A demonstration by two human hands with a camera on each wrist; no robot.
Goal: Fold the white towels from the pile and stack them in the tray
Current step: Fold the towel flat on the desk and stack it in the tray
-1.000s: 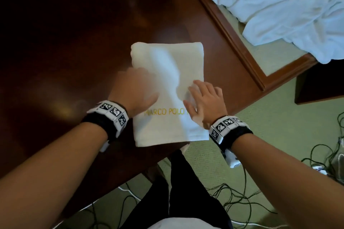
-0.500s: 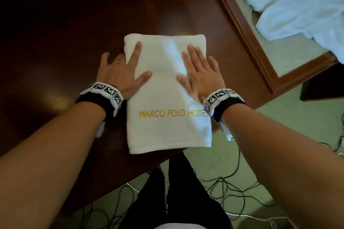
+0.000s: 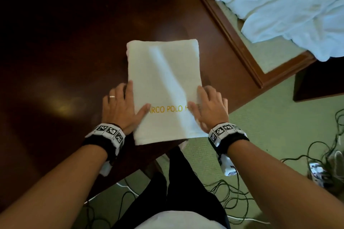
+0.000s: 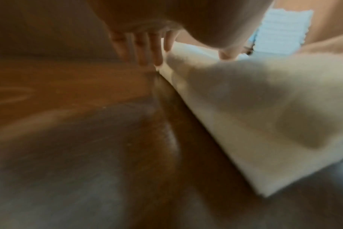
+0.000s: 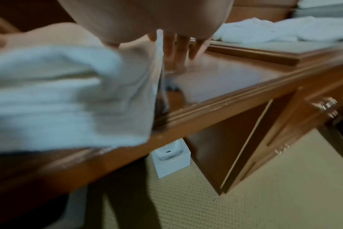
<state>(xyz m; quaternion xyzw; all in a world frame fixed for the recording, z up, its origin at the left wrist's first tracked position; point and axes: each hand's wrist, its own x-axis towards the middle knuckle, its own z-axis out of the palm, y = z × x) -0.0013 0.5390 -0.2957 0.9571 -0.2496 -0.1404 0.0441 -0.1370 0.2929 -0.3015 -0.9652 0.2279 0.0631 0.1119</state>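
Note:
A folded white towel (image 3: pixel 163 80) with gold "MARCO POLO HOTEL" lettering lies flat near the front edge of the dark wooden desk (image 3: pixel 74 42). My left hand (image 3: pixel 121 109) holds its left edge, thumb on top and fingertips down on the wood beside it. My right hand (image 3: pixel 206 109) holds the right edge the same way. The left wrist view shows the towel (image 4: pixel 264 108) against my fingers (image 4: pixel 155 51). In the right wrist view the towel's edge (image 5: pixel 59 93) rises a little toward my palm. The unfolded pile (image 3: pixel 288 5) lies in the wooden-rimmed tray (image 3: pixel 223 29) at the back right.
The desk's front edge runs just under the towel, which overhangs it slightly. Cables (image 3: pixel 232 197) trail over the green carpet below. A white box (image 5: pixel 172 159) stands under the desk, and drawers with metal handles (image 5: pixel 323 105) are to the right.
Both hands have left the top of the towel, where they lay flat, and slid back and outward to its two side edges, thumbs staying on top.

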